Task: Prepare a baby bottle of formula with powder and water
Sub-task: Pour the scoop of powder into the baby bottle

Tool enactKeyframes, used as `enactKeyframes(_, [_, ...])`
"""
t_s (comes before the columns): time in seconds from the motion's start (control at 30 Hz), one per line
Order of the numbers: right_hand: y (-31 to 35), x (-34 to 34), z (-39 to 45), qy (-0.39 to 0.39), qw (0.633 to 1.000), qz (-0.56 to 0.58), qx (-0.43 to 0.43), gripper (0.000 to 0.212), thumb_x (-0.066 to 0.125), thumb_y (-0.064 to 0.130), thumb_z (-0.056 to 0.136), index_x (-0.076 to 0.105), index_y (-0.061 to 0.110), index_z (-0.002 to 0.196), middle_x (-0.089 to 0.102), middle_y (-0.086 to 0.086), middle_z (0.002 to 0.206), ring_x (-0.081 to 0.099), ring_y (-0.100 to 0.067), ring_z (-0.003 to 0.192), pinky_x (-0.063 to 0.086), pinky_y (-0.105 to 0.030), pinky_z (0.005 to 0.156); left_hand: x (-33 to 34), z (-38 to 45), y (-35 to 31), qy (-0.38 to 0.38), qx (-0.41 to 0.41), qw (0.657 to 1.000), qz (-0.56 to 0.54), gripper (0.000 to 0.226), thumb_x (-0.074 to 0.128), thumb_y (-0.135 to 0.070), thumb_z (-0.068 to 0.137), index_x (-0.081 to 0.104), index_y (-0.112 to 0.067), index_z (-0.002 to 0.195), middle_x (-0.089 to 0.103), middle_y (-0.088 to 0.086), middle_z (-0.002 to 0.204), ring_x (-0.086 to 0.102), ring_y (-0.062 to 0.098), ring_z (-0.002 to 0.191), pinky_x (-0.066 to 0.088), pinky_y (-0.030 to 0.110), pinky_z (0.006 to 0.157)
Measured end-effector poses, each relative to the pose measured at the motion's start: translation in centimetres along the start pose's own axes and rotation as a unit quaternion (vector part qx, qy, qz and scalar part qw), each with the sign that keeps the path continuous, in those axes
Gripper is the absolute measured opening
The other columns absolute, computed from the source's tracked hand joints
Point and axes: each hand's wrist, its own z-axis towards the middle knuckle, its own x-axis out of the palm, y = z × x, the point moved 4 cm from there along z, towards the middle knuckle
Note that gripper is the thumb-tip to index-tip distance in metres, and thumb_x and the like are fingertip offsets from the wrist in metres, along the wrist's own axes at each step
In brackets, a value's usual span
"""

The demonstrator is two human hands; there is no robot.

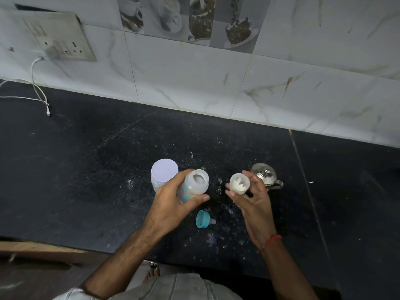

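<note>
My left hand [173,202] grips a translucent baby bottle [194,187] with coloured print; it is open at the top and tilted toward the right, with white content visible inside. My right hand [253,200] holds a small white cap-like cup [239,184] by its sides, with clumps of white powder stuck inside, its opening facing me. A teal screw ring with its teat [204,219] lies on its side on the black counter [86,169] just below the bottle. A jar with a pale lilac lid [164,172] stands left of the bottle, partly behind my left hand.
A small steel pot with a lid and spout [267,176] stands right behind my right hand. White powder is spilled on the counter around the bottle. A white charging cable [41,98] lies at the far left under a wall socket [58,40]. The tiled wall runs along the back.
</note>
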Motion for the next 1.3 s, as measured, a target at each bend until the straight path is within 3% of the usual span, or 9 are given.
enactKeyframes(0.1, [-0.6, 0.6, 0.2, 0.036, 0.988, -0.126, -0.086, 0.06, 0.076, -0.013, 0.081, 0.061, 0.031, 0.12, 0.066, 0.0, 0.134, 0.065, -0.023, 0.125, 0.056, -0.033, 0.1, -0.7, -0.7, 0.2, -0.001, 0.015, 1.0, 0.016, 0.055, 0.09, -0.047, 0.074, 0.059, -0.053, 0.119, 0.068, -0.03, 0.119, 0.065, 0.0, 0.113, 0.05, 0.012, 0.092])
enactKeyframes(0.23, [-1.7, 1.5, 0.7, 0.068, 0.95, -0.255, -0.165, 0.063, 0.079, -0.002, 0.082, 0.054, 0.043, 0.119, 0.063, 0.011, 0.137, 0.058, -0.016, 0.133, 0.048, -0.045, 0.111, -1.3, -1.2, 0.4, 0.006, 0.013, 0.999, 0.029, 0.054, 0.085, -0.048, 0.074, 0.059, -0.05, 0.12, 0.067, -0.031, 0.12, 0.063, -0.004, 0.114, 0.045, 0.005, 0.092])
enactKeyframes(0.33, [-3.0, 1.5, 1.9, 0.054, 0.946, -0.283, -0.151, 0.065, 0.078, 0.006, 0.085, 0.049, 0.047, 0.126, 0.061, 0.012, 0.137, 0.057, -0.015, 0.131, 0.047, -0.047, 0.111, -1.6, -1.6, 0.8, 0.007, 0.011, 0.999, 0.035, 0.054, 0.085, -0.048, 0.074, 0.059, -0.05, 0.121, 0.067, -0.032, 0.12, 0.064, -0.004, 0.114, 0.046, 0.006, 0.093])
enactKeyframes(0.57, [-5.9, 1.8, 5.6, 0.041, 0.905, -0.399, -0.141, 0.052, 0.075, 0.012, 0.091, 0.056, 0.022, 0.139, 0.062, 0.0, 0.135, 0.056, -0.014, 0.125, 0.043, -0.026, 0.106, -1.9, -2.1, 1.6, 0.013, 0.004, 0.999, 0.043, 0.058, 0.087, -0.05, 0.074, 0.061, -0.045, 0.125, 0.069, -0.028, 0.121, 0.066, 0.002, 0.116, 0.051, 0.015, 0.095])
enactKeyframes(0.7, [-8.8, 1.6, 6.8, 0.082, 0.845, -0.521, -0.09, 0.042, 0.073, 0.026, 0.092, 0.057, 0.024, 0.131, 0.067, -0.001, 0.12, 0.048, -0.028, 0.125, 0.04, -0.043, 0.105, -2.2, -2.1, 1.7, 0.004, 0.004, 0.999, 0.047, 0.056, 0.088, -0.056, 0.075, 0.059, -0.055, 0.123, 0.069, -0.028, 0.121, 0.066, 0.002, 0.116, 0.053, 0.016, 0.095])
enactKeyframes(0.9, [-8.3, 1.3, 6.8, 0.03, 0.865, -0.479, -0.149, 0.046, 0.074, 0.019, 0.092, 0.056, 0.022, 0.135, 0.063, 0.002, 0.13, 0.048, -0.018, 0.13, 0.032, -0.037, 0.111, -2.2, -2.0, 1.9, -0.004, 0.004, 0.999, 0.05, 0.057, 0.083, -0.061, 0.071, 0.056, -0.064, 0.121, 0.068, -0.031, 0.122, 0.065, 0.001, 0.117, 0.053, 0.016, 0.096])
enactKeyframes(1.03, [-9.3, 0.9, 6.7, 0.045, 0.848, -0.505, -0.157, 0.046, 0.076, 0.017, 0.089, 0.057, 0.023, 0.131, 0.066, 0.001, 0.125, 0.056, -0.024, 0.124, 0.041, -0.054, 0.109, -1.9, -1.8, 2.0, 0.008, 0.003, 0.999, 0.051, 0.057, 0.089, -0.053, 0.075, 0.058, -0.06, 0.121, 0.068, -0.03, 0.121, 0.065, 0.0, 0.116, 0.053, 0.015, 0.096])
enactKeyframes(1.2, [-7.9, 0.9, 6.7, -0.011, 0.883, -0.433, -0.182, 0.045, 0.073, 0.027, 0.094, 0.055, 0.018, 0.135, 0.064, -0.004, 0.131, 0.055, -0.022, 0.127, 0.042, -0.04, 0.11, -1.5, -1.7, 2.0, 0.02, 0.0, 0.998, 0.051, 0.056, 0.087, -0.05, 0.075, 0.061, -0.05, 0.124, 0.069, -0.028, 0.121, 0.065, 0.001, 0.117, 0.054, 0.019, 0.097])
enactKeyframes(1.3, [-9.7, 1.1, 6.6, 0.058, 0.859, -0.497, -0.114, 0.044, 0.072, 0.024, 0.094, 0.056, 0.019, 0.135, 0.063, -0.009, 0.138, 0.04, -0.035, 0.146, 0.024, -0.052, 0.123, -1.1, -1.8, 2.2, 0.03, -0.002, 0.998, 0.049, 0.057, 0.088, -0.051, 0.076, 0.062, -0.047, 0.126, 0.07, -0.026, 0.122, 0.065, 0.004, 0.118, 0.055, 0.026, 0.1])
